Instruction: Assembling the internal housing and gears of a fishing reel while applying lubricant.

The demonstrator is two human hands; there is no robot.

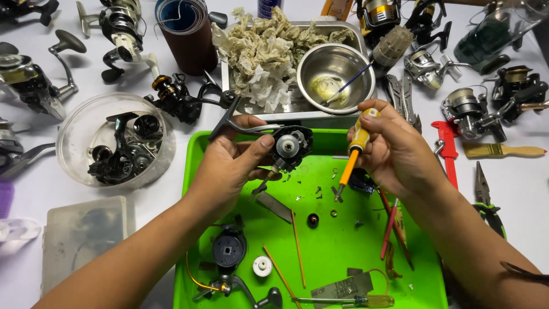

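Green tray [200, 171], reel body [289, 147] in left grip [231, 166], screwdriver [351, 154] in right [394, 151]

You look straight down on a white table top [34, 189] that fills the frame from edge to edge. Even, bright light falls on it and leaves only short, soft shadows. At the upper right corner of the frame a strip of brown wooden surface [474, 2] shows.

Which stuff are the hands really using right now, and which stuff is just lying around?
In use:
- reel body in the left hand
- yellow screwdriver in the right hand
- green tray under both

Lying about:
- steel bowl
- crumpled paper towels
- paintbrush
- red caliper
- pliers
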